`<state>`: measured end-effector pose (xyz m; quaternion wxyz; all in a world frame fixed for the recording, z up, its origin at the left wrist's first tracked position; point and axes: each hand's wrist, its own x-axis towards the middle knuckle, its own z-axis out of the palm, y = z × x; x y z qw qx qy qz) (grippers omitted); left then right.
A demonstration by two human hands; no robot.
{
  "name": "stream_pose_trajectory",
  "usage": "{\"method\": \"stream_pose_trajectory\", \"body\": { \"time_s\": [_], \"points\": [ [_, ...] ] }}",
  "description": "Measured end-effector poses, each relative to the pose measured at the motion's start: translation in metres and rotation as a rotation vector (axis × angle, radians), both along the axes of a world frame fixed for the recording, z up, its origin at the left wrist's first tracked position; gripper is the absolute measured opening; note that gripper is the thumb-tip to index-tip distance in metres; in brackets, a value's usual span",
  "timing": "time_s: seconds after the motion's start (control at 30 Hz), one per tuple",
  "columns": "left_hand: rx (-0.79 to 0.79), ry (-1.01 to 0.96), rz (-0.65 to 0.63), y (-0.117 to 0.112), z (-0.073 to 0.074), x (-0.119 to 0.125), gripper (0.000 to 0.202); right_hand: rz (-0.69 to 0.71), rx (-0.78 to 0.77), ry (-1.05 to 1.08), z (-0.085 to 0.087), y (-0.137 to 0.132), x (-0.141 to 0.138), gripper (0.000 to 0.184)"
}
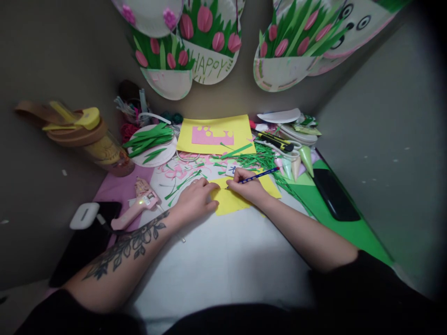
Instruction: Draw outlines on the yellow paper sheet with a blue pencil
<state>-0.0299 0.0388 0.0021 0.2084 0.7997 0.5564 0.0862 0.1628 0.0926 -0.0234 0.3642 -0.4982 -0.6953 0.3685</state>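
I see the right hand (247,187) with its grip closed round a slim dark-blue pencil (261,175), tip at a yellow paper sheet (233,204) on the desk (213,270); the left hand (198,201), grip loose with thumb parted, rests at its left edge; thin green paper strips (263,157) crowd its far side; a pink glue gun (144,201) lies left.
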Motion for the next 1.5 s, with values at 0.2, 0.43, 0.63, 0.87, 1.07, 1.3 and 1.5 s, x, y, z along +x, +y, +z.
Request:
{"method": "stream_pose_trajectory", "body": {
  "time_s": [0.2,0.43,0.63,0.87,1.07,1.3,1.5],
  "points": [
    [0.014,0.003,-0.007,0.0003,-0.0013,-0.0003,0.043,0.023,-0.02,-0.002,0.0013,0.0001,-0.0011,0.028],
    [0.006,0.015,-0.008,0.0001,0.0,-0.0005,0.043,0.0,-0.006,0.008,-0.0014,0.0007,0.0001,0.025],
    [0.005,0.019,0.002,0.0,0.0011,0.0007,0.043,0.005,-0.021,0.021,-0.0013,0.0006,-0.0001,0.025],
    [0.019,0.015,-0.006,-0.0003,-0.0007,-0.0004,0.043,0.015,-0.015,0.028,-0.0026,0.0022,0.001,0.025],
    [0.027,0.019,-0.013,-0.0005,0.0005,-0.0006,0.042,0.02,-0.02,0.025,-0.0026,0.0021,0.0013,0.025],
    [0.028,0.022,-0.013,0.0003,-0.0016,-0.0011,0.043,0.015,-0.04,0.047,-0.0037,0.003,0.002,0.024],
    [0.029,0.014,-0.013,0.001,-0.0029,-0.001,0.043,0.049,-0.029,0.048,-0.0025,0.0025,0.0022,0.023]
  ]
}}
